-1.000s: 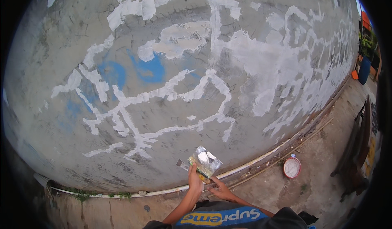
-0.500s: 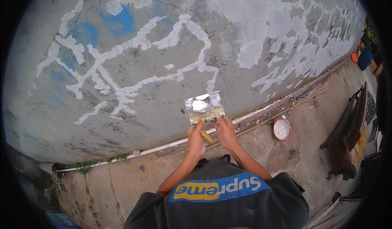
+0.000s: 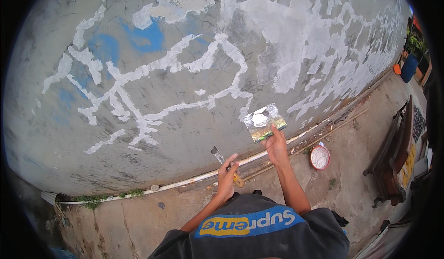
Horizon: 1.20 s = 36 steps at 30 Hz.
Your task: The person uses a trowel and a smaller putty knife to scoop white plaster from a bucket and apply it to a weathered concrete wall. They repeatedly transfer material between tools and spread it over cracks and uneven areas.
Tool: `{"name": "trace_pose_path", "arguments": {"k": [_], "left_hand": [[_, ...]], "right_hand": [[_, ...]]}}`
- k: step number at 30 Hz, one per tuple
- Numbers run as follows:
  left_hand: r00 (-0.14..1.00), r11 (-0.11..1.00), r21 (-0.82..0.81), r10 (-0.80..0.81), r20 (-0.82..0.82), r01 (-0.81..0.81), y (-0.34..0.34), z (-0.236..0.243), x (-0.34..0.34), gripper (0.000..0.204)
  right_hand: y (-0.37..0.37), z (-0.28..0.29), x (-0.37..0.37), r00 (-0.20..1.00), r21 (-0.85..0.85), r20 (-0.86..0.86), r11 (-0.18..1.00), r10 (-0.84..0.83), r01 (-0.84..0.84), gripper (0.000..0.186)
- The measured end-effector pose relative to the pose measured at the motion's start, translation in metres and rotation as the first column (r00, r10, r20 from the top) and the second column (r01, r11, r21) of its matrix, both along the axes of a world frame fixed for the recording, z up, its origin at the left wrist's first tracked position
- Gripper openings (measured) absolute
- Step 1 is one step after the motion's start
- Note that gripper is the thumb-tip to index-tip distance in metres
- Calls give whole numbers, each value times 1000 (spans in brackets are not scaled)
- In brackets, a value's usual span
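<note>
My left hand (image 3: 225,179) is closed around a putty knife (image 3: 217,154) with a narrow metal blade and a yellowish handle; its blade points up toward the wall and looks bare. In my right hand (image 3: 277,149) is a thin, shiny rectangular plate (image 3: 269,130), gripped at its near edge with the thumb on top. A lump of white putty (image 3: 259,119) lies on the plate's far half. The two hands are apart. Beyond them rises a grey wall (image 3: 185,132), streaked with branching white putty bands (image 3: 180,104) and larger white patches toward the right.
A round tub (image 3: 320,158) of white putty with a reddish rim stands on the concrete ground to the right. A pale pipe (image 3: 185,179) runs along the wall's foot. Dark carved wooden furniture (image 3: 393,162) stands farther right, with a blue barrel (image 3: 409,68) behind.
My left hand has let go of the plate and drawn down and away with the putty knife, whose blade now shows. My right hand has carried the plate to the right and tilted it.
</note>
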<state>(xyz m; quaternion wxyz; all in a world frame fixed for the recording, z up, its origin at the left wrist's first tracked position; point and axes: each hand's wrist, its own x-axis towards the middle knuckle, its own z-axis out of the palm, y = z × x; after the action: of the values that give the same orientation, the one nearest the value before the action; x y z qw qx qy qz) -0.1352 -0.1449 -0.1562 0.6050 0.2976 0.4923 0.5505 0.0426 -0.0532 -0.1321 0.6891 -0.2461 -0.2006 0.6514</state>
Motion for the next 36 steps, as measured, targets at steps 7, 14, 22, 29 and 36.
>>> {"name": "trace_pose_path", "arguments": {"k": [7, 14, 22, 29, 36], "left_hand": [[993, 993, -14, 115, 9, -115, 6, -21, -128, 28], [989, 996, 74, -29, -142, 40, 31, -21, -243, 25], [955, 961, 54, -263, -135, 272, 49, -16, -301, 23], [928, 928, 85, -351, -126, 363, 64, -25, -317, 20], [831, 829, 109, -527, -177, 549, 79, -24, -294, 20]], "right_hand": [[68, 125, -15, 840, 440, 321, 854, -437, 276, 29], [132, 287, -113, -195, 809, 480, 346, -855, 475, 24], [188, 322, -179, -582, 878, 437, 185, -686, 442, 26], [180, 337, -188, -548, 833, 538, 307, -640, 460, 31], [167, 331, -221, -577, 895, 432, 250, -693, 369, 35]]}}
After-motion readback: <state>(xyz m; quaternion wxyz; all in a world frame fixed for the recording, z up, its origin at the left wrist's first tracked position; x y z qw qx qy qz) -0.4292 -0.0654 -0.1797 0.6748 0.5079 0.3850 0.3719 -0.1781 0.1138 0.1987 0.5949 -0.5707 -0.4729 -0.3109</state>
